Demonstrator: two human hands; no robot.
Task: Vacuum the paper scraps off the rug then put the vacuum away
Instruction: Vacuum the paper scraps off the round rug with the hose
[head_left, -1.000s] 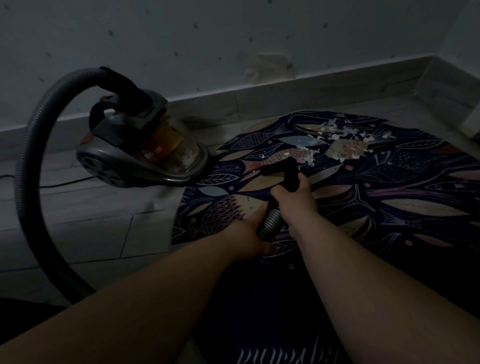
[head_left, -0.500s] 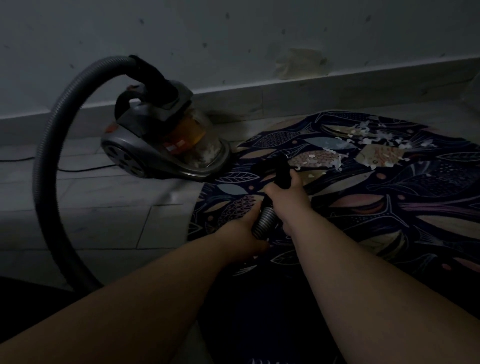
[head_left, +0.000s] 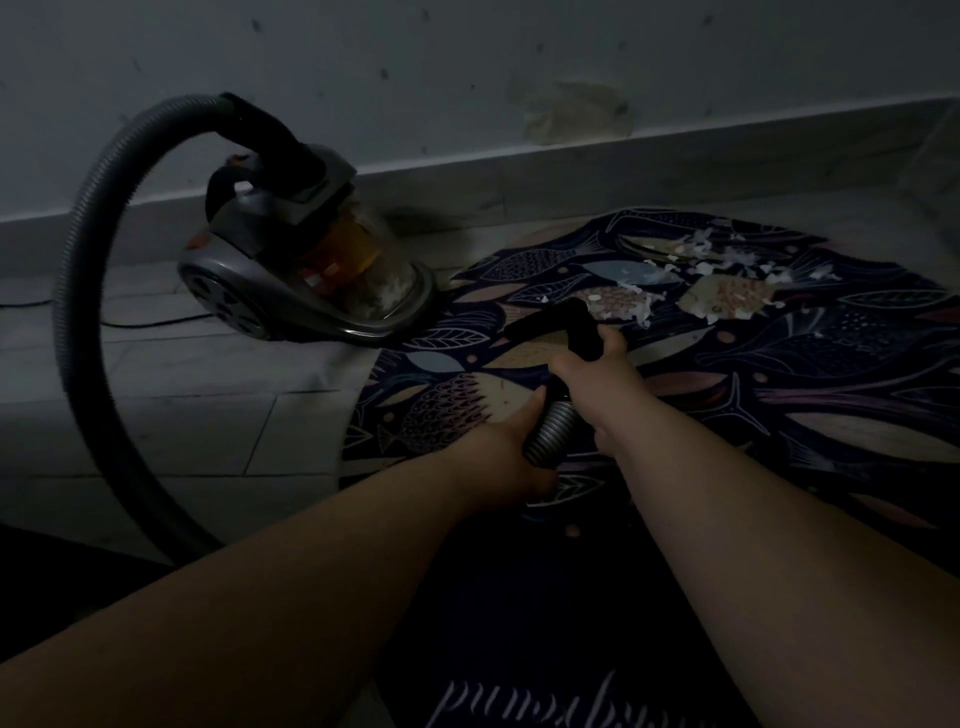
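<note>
Paper scraps litter the rug's far edge as the right hand grips the black nozzle, the left hand the ribbed hose.

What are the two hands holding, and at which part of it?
The vacuum hose. The left hand grips its ribbed grey end; the right hand grips the black handle just ahead of it.
</note>
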